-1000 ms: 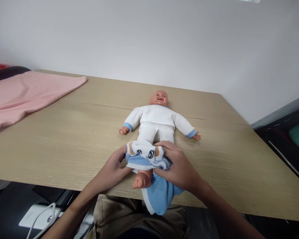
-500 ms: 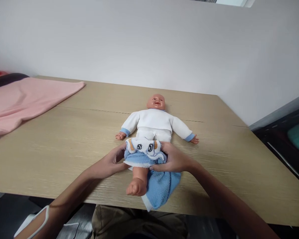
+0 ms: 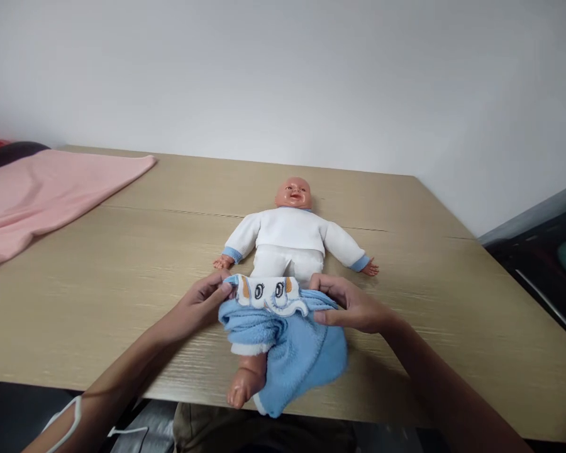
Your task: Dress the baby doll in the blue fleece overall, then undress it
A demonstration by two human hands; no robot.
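A baby doll [image 3: 290, 228] in a white top with blue cuffs lies on its back, head away from me. Blue terry pants [image 3: 302, 352] with an embroidered elephant face on the white waist panel are partly on its legs. One bare foot [image 3: 248, 382] sticks out of the pant leg on the left; the other foot is hidden inside the cloth. My left hand [image 3: 206, 296] pinches the waistband's left corner between thumb and fingers. On the other side my right hand [image 3: 351, 305] grips the waistband, thumb on the outside.
A pink cloth [image 3: 51, 189] is spread over the left part of the wooden table [image 3: 146, 283], with a dark and red object behind it. A grey wall stands at the back. Off the right edge is a black object [image 3: 542, 251].
My hands have moved apart and the waistband is spread wider. More of the blue pants now shows below the elephant panel, and the foot extends nearer the table's front edge.
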